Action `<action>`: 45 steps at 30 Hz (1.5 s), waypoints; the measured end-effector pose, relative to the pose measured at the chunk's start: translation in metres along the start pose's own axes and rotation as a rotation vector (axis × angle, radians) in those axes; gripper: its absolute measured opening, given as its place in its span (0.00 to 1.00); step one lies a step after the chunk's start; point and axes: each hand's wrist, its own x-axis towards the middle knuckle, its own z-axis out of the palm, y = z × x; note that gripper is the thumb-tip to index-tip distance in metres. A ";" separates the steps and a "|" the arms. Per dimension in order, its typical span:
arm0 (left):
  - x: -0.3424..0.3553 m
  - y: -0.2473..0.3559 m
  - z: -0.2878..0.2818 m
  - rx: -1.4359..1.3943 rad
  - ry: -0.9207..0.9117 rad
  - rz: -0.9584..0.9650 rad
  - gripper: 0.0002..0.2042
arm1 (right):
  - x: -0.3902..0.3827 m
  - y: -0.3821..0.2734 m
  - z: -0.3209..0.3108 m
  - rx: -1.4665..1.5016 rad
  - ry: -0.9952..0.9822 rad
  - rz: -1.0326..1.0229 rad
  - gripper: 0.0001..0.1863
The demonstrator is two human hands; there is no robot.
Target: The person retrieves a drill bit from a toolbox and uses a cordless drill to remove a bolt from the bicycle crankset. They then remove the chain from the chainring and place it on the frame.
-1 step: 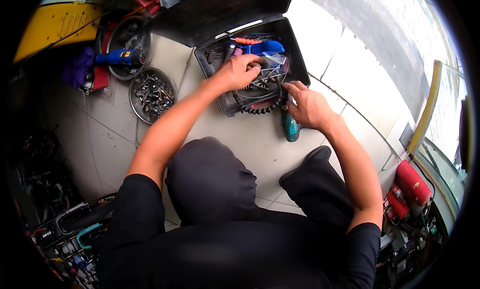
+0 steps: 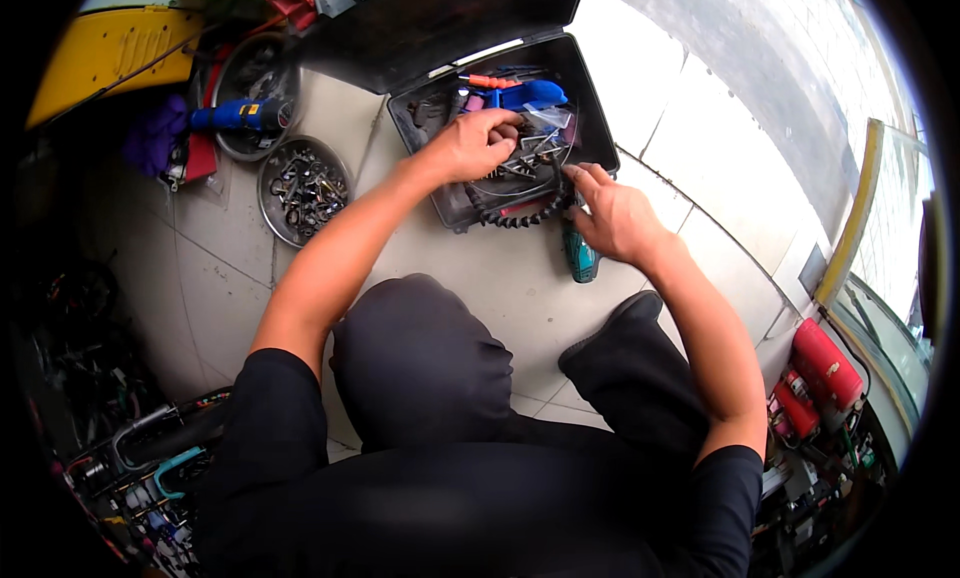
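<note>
An opened black toolbox (image 2: 604, 138) lies on the floor before me, full of loose bits, hex keys and small tools. My left hand (image 2: 470, 148) reaches into it, fingers curled down among the metal pieces; what they pinch is hidden. At the box's near right corner my right hand (image 2: 622, 218) has thumb and fingers bent around the end of a black ribbed flexible shaft (image 2: 525, 220). Just under that hand lies a teal and black power screwdriver (image 2: 579, 255). Inside the box are a blue plastic piece (image 2: 535, 95) and an orange-handled tool (image 2: 492, 82).
Left of the box stand a metal bowl of screws and fittings (image 2: 305, 193) and another metal bowl (image 2: 228, 78) with a blue cylindrical tool (image 2: 240, 116) across it. A purple cloth (image 2: 158, 138) lies beside them. Red items (image 2: 828, 363) and a glass panel are at the right.
My left hand has shifted very slightly among the pieces, and my right hand has turned a little at the box corner. The rest stays in place.
</note>
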 end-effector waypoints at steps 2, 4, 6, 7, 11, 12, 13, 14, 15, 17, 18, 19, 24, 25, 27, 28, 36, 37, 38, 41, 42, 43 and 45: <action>-0.007 -0.003 -0.006 0.009 -0.023 0.046 0.25 | -0.009 -0.012 0.003 0.010 0.031 -0.045 0.28; -0.012 -0.002 -0.009 0.007 -0.075 0.052 0.29 | -0.010 -0.017 0.012 -0.032 0.093 -0.094 0.26; -0.011 -0.007 -0.009 -0.029 -0.079 0.067 0.29 | -0.007 -0.013 0.023 -0.054 0.132 -0.129 0.25; -0.010 -0.010 -0.008 -0.048 -0.081 0.075 0.29 | -0.005 -0.011 0.026 -0.064 0.152 -0.147 0.24; -0.008 -0.017 -0.010 -0.050 -0.075 0.056 0.29 | -0.004 -0.007 0.032 -0.098 0.201 -0.186 0.23; -0.011 -0.014 -0.008 0.018 -0.063 0.072 0.28 | -0.005 -0.006 0.033 -0.100 0.205 -0.188 0.23; -0.014 -0.011 -0.006 0.085 -0.051 0.089 0.28 | -0.005 -0.006 0.034 -0.102 0.210 -0.191 0.23; -0.017 -0.004 -0.003 0.237 -0.018 0.143 0.26 | -0.005 -0.004 0.036 -0.101 0.225 -0.196 0.23; -0.020 0.006 0.000 0.388 0.015 0.198 0.25 | -0.006 -0.003 0.038 -0.101 0.241 -0.201 0.23; -0.018 0.011 0.004 0.550 0.072 0.288 0.21 | -0.006 -0.002 0.041 -0.097 0.257 -0.205 0.23; -0.016 0.008 0.007 0.561 0.094 0.322 0.19 | -0.005 -0.003 0.041 -0.094 0.258 -0.204 0.23; -0.013 0.005 0.010 0.572 0.116 0.357 0.17 | -0.005 -0.003 0.041 -0.091 0.258 -0.202 0.23; 0.000 0.018 -0.004 0.538 0.066 0.004 0.14 | -0.006 -0.004 0.042 -0.074 0.286 -0.205 0.24; -0.001 0.015 0.000 0.503 0.085 0.071 0.14 | -0.007 -0.003 0.042 -0.070 0.291 -0.202 0.24; -0.005 0.009 0.007 0.435 0.124 0.206 0.15 | -0.007 -0.004 0.044 -0.058 0.308 -0.203 0.24; -0.007 0.006 0.007 0.462 0.084 0.227 0.18 | -0.007 -0.004 0.044 -0.051 0.317 -0.204 0.24; -0.009 0.022 0.032 0.923 0.057 0.256 0.35 | -0.008 0.000 0.045 -0.057 0.312 -0.218 0.24; -0.008 0.022 0.037 0.959 0.076 0.264 0.35 | -0.008 -0.001 0.044 -0.060 0.301 -0.218 0.24; -0.006 0.020 0.043 0.996 0.097 0.273 0.34 | -0.007 -0.001 0.044 -0.059 0.300 -0.218 0.24; -0.002 0.005 0.048 1.016 0.147 0.330 0.32 | -0.007 -0.001 0.045 -0.059 0.307 -0.221 0.24; -0.001 0.004 0.048 0.997 0.127 0.311 0.32 | -0.007 -0.001 0.045 -0.059 0.316 -0.225 0.24; 0.000 0.002 0.047 0.978 0.106 0.291 0.32 | -0.007 0.000 0.045 -0.059 0.324 -0.229 0.23; -0.004 0.003 0.039 0.845 0.105 0.271 0.32 | -0.009 0.001 0.045 -0.048 0.319 -0.230 0.23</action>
